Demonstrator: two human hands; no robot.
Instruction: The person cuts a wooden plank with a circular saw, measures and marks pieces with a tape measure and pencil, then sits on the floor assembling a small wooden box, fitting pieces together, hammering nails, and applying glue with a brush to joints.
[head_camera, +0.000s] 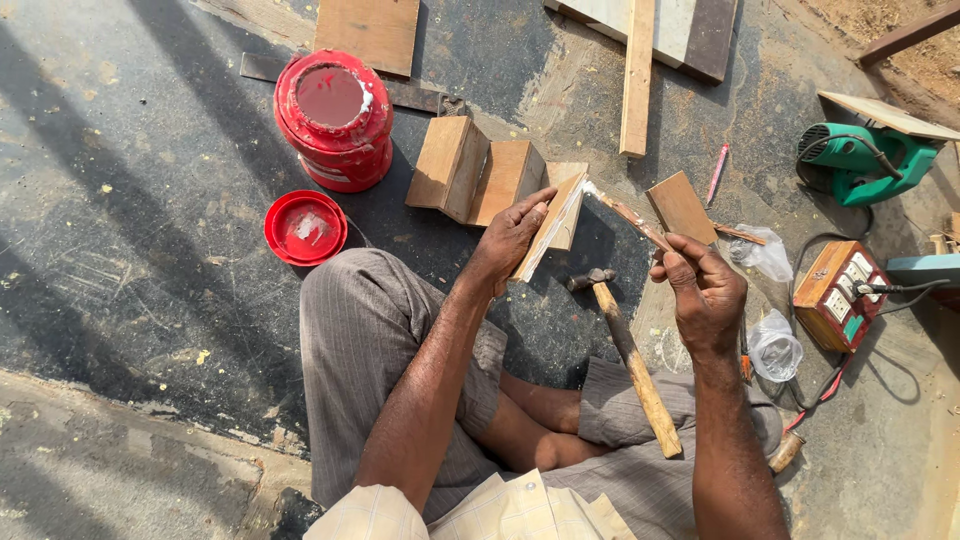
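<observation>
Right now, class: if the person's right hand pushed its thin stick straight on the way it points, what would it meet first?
The right hand aims the thin stick up-left; its tip already seems to touch the white-coated edge of the wooden piece in the left hand, though depth is uncertain.

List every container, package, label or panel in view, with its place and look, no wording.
Red tin: upper left on the floor, round, open, whitish contents.
Red lid: on the floor just below the tin, round, white smear inside.
Clear plastic bags: right of the right hand, crumpled.
Switch box: far right, orange wooden box, red panel, pale switches.
</observation>
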